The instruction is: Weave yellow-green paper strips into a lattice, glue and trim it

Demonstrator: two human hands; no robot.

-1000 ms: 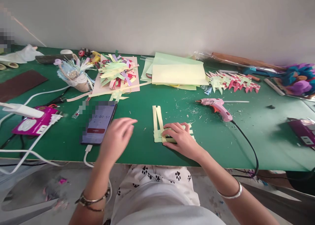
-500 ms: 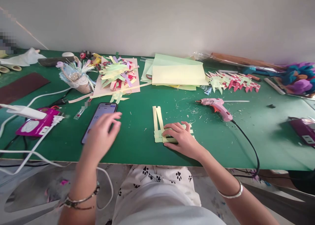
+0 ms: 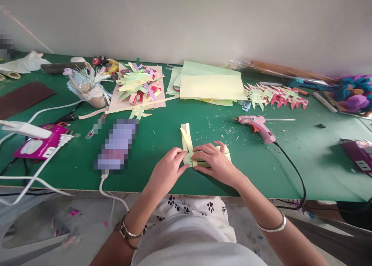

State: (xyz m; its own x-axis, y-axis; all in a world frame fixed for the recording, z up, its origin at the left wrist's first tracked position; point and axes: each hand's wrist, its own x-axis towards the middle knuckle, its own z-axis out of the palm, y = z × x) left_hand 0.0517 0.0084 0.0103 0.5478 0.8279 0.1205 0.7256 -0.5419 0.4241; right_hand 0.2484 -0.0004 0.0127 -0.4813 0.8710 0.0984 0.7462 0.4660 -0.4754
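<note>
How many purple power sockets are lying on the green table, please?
2. One purple power socket is left of the phone; the other power socket is at the right edge, partly cut off, right of the pink glue gun. I see no others.

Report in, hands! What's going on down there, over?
Left hand at the left end of the paper strips; right hand over them. Strips crossed, partly hidden. Glue gun off right, phone off left, both apart from hands.
</note>
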